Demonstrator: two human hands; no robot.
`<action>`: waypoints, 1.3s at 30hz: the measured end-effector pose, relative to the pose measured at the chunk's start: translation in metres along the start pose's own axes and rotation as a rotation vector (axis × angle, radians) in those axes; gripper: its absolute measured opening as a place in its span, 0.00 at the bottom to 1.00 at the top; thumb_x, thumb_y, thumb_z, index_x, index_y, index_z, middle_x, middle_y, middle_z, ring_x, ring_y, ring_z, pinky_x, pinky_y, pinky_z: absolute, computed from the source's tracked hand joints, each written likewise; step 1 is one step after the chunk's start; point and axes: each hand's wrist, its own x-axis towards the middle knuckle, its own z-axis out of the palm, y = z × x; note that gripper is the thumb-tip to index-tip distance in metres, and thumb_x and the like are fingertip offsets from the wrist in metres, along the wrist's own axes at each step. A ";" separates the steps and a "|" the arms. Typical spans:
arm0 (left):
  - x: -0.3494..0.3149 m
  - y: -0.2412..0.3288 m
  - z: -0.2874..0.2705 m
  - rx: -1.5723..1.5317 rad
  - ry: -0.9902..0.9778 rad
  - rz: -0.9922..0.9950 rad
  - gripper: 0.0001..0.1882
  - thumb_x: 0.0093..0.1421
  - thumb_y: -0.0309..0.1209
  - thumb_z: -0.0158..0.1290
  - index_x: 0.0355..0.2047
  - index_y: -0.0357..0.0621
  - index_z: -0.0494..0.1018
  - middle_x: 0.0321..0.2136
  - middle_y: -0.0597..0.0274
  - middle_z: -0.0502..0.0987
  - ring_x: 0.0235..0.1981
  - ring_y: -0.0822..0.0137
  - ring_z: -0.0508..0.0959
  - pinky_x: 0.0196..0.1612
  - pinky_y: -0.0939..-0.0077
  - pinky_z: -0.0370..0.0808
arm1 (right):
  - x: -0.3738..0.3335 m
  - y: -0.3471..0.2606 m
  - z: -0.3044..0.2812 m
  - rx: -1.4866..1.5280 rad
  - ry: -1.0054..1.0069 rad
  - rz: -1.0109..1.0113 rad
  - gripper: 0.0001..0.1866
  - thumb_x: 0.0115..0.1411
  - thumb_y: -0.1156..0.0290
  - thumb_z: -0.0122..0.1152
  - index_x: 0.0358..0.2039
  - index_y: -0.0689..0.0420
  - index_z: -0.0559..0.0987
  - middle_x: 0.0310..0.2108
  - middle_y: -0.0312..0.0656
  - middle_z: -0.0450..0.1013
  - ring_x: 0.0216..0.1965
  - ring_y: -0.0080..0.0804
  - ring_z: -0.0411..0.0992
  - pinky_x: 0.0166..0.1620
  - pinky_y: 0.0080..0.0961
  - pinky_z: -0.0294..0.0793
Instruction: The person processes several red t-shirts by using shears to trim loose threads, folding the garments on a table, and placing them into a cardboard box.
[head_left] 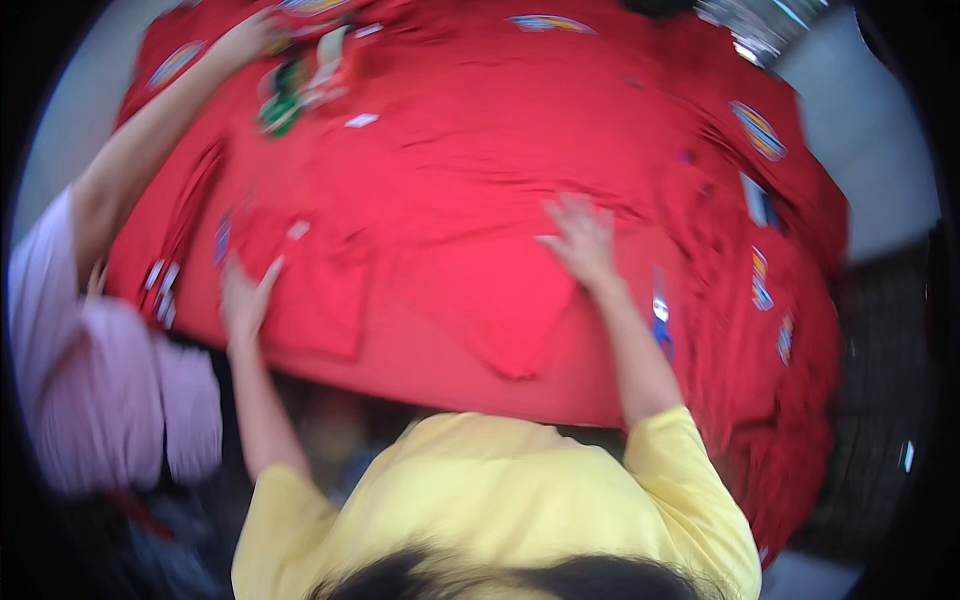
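A red knit garment [480, 290] lies spread in front of me, with what looks like a sleeve at its left and a pointed lower edge. My right hand [583, 240] rests on it, fingers spread flat. At the garment's left side is my left hand [245, 295], thumb apart from the fingers and palm down on the red cloth. Neither hand appears to hold anything. A small white tag [298, 230] shows on the cloth just beyond my left hand. The picture is blurred by motion, so seams are hard to make out.
Scissors [661, 325] with blue handles lie right of my right forearm. Piled red garments [740, 350] with colourful printed patches ring the table. A green-handled tool [280, 110] lies at the far left, near the hand [250, 40] of a person in pink.
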 end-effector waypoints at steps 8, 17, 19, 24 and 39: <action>0.005 0.011 -0.013 0.064 -0.348 -0.096 0.46 0.48 0.56 0.60 0.57 0.31 0.62 0.46 0.37 0.74 0.50 0.44 0.73 0.53 0.56 0.68 | -0.022 -0.148 -0.068 0.993 -0.468 0.020 0.25 0.58 0.59 0.59 0.49 0.64 0.73 0.44 0.53 0.71 0.49 0.50 0.68 0.52 0.40 0.68; -0.042 0.073 -0.055 -1.592 -0.865 -0.402 0.28 0.62 0.43 0.50 0.56 0.37 0.64 0.56 0.52 0.67 0.55 0.57 0.70 0.59 0.63 0.66 | -0.047 -0.206 -0.021 1.855 -0.832 0.312 0.45 0.59 0.49 0.58 0.65 0.63 0.50 0.57 0.49 0.64 0.51 0.39 0.68 0.51 0.33 0.70; -0.059 0.117 -0.088 -1.849 -1.029 -0.398 0.27 0.63 0.44 0.48 0.56 0.39 0.63 0.56 0.53 0.68 0.55 0.58 0.70 0.58 0.62 0.67 | -0.058 -0.199 -0.030 2.108 -0.870 0.343 0.47 0.58 0.46 0.58 0.66 0.61 0.48 0.59 0.50 0.60 0.52 0.42 0.66 0.53 0.39 0.69; -0.079 0.185 -0.074 -1.809 -0.909 -0.288 0.30 0.64 0.47 0.45 0.58 0.38 0.60 0.57 0.53 0.67 0.55 0.58 0.70 0.58 0.60 0.67 | -0.087 -0.149 -0.084 2.857 -0.820 0.115 0.51 0.51 0.34 0.55 0.65 0.55 0.52 0.61 0.47 0.58 0.63 0.45 0.56 0.60 0.50 0.61; -0.167 0.337 -0.018 -1.310 -1.515 0.222 0.26 0.63 0.34 0.49 0.59 0.39 0.59 0.54 0.54 0.67 0.54 0.63 0.69 0.56 0.66 0.65 | -0.154 -0.015 -0.168 2.274 0.581 0.811 0.23 0.55 0.79 0.58 0.53 0.61 0.69 0.47 0.43 0.72 0.48 0.33 0.72 0.53 0.33 0.71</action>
